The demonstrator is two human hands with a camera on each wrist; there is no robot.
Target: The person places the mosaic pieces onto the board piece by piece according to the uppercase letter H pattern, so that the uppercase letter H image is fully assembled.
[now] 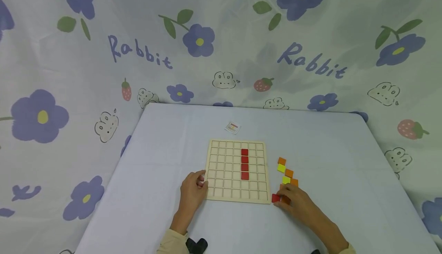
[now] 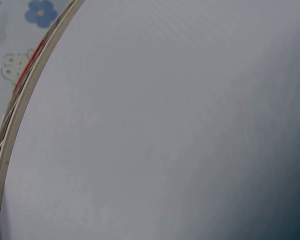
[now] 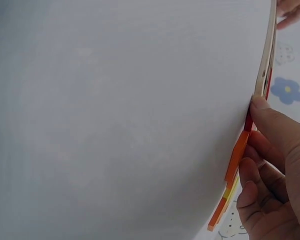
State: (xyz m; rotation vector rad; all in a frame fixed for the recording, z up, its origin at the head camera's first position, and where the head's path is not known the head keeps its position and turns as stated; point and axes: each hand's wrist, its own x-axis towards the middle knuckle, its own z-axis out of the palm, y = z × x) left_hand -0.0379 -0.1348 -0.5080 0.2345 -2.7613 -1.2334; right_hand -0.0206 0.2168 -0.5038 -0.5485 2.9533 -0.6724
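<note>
A pale wooden grid board (image 1: 224, 187) lies flat on the table, with several red tiles (image 1: 244, 164) in one column of its squares. At its left edge, my left hand (image 1: 194, 190) grips the rim with curled fingers and thumb. My right hand (image 1: 297, 205), off the board's lower right corner, pinches a red tile (image 1: 275, 198) between thumb and finger; in the right wrist view the thumb (image 3: 275, 122) presses against this tile. Orange tiles (image 1: 282, 161) and yellow tiles (image 1: 281, 168) lie beside that hand, some partly hidden under its fingers.
A small printed card (image 1: 233, 127) lies behind the board. White cloth covers the table (image 1: 165, 142). A curtain with flowers and rabbits (image 1: 228, 23) hangs behind and at both sides. A black object (image 1: 197, 245) shows by the left sleeve.
</note>
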